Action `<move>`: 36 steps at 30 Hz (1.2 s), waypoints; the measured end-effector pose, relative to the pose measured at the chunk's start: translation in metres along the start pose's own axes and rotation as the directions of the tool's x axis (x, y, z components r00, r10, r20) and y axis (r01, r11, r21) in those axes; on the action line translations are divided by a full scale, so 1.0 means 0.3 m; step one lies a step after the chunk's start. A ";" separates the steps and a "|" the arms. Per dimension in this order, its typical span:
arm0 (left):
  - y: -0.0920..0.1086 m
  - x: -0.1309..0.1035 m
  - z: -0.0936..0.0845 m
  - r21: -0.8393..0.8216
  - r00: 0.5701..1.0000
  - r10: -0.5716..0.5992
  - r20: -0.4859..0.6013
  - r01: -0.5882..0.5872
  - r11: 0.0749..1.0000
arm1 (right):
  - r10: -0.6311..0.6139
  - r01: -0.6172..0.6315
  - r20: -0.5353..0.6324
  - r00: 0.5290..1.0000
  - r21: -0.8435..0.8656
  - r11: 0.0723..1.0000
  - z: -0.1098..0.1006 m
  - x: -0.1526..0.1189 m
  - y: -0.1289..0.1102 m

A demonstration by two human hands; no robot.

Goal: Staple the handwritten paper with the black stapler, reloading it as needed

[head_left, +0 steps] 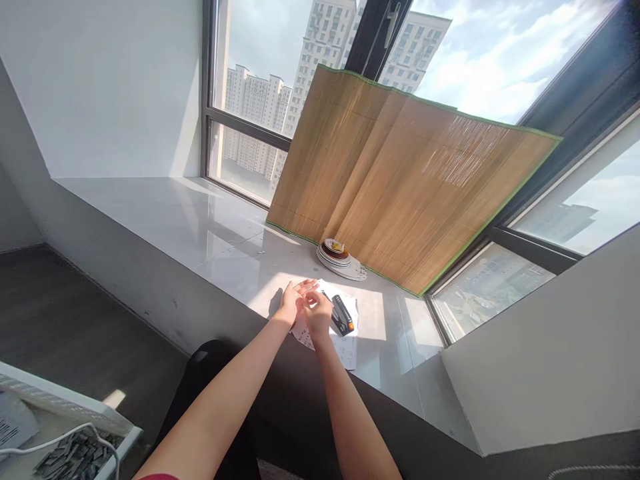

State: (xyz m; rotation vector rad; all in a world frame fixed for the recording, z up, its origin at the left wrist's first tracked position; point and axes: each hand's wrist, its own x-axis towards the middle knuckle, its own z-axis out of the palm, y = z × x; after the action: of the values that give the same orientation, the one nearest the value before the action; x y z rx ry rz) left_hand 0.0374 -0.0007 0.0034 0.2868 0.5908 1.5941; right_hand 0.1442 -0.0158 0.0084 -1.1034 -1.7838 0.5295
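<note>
My left hand [296,301] is turned palm up, its fingers stretched out, above the tiled window sill [230,263]. Over that palm, my right hand [318,313] has thumb and fingertips pinched together. Whatever sits in the pinch is too small to make out. Beneath both hands lies a white sheet of paper [349,355] with dark marks on it. A small black box [343,315] with an orange spot rests on the paper, just right of my right hand; a thin dark item lies along its left side, partly hidden.
A stack of plates [336,259] with something yellow on top stands behind my hands. A bamboo mat [400,180] leans against the windows. At lower left, a white tray [60,385] holds a white cable [50,440] and many small grey pieces [75,459].
</note>
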 end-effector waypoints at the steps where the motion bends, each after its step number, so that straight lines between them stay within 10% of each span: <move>1: 0.001 -0.001 0.000 -0.001 1.000 -0.006 0.000 0.006 1.000 | -0.009 0.008 0.024 1.000 0.041 0.999 -0.009 -0.012 -0.012; 11: 0.001 0.015 -0.001 0.015 1.000 0.002 -0.013 -0.002 1.000 | 0.226 -0.336 0.308 0.924 0.374 0.865 0.001 -0.028 -0.027; 18: 0.000 0.012 0.004 0.006 1.000 0.001 -0.028 -0.001 1.000 | 0.118 -0.172 0.171 0.978 0.347 0.922 -0.136 0.039 -0.032; 21: 0.000 0.007 0.003 -0.031 1.000 0.001 -0.017 -0.002 1.000 | 0.043 -0.046 0.028 0.999 0.116 0.992 -0.265 0.127 0.039; 28: 0.002 -0.012 0.013 -0.083 0.999 -0.023 -0.026 0.021 0.996 | 0.281 -0.336 -0.204 0.938 -0.323 0.885 -0.531 0.288 0.358; 36: -0.003 -0.004 0.011 -0.034 0.998 0.015 -0.053 -0.017 0.999 | 0.327 -0.370 -0.179 0.928 -0.327 0.870 -0.536 0.326 0.438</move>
State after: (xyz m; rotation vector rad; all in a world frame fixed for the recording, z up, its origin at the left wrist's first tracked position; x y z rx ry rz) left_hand 0.0400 -0.0011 0.0060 0.2253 0.6022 1.6299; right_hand 0.3301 0.1166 0.0343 -1.6971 -1.6179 0.3465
